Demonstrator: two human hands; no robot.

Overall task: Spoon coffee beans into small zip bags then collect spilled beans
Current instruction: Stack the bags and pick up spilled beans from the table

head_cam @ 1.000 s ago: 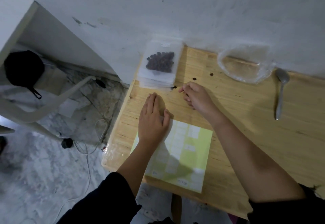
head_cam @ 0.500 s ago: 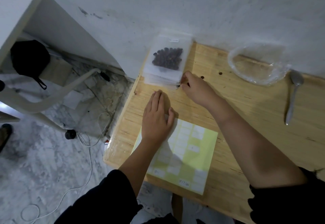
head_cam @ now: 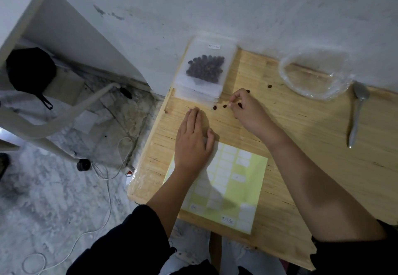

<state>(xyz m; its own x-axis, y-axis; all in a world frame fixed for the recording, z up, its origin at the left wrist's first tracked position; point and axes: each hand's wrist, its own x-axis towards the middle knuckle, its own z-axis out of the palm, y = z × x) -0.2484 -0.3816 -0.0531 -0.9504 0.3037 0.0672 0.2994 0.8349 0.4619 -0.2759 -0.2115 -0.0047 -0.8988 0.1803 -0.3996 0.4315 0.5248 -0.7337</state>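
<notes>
Wooden table (head_cam: 323, 167) against a white wall (head_cam: 215, 5). Yellow-green label sheet (head_cam: 241, 190) lies at lower centre. A clear plastic bag (head_cam: 314, 74) sits crumpled at upper right, touching the wall. A white cable (head_cam: 107, 177) runs across the floor at left.

The spoon (head_cam: 356, 115) at right lies bowl-up in frame, long axis near vertical, handle toward the bottom. The filled zip bag (head_cam: 204, 69) tops a stack of zip bags (head_cam: 198, 96) at upper centre, long axis toward the wall.

Loose beans (head_cam: 214, 107) are scattered just below the stack and toward the plastic bag.

Left hand (head_cam: 193, 139) lies flat, palm down, fingers straight, covering the sheet's upper-left corner. Right hand (head_cam: 247, 108) has its fingers curled over the beans, with a dark bean among them; can't tell if it is pinched.
</notes>
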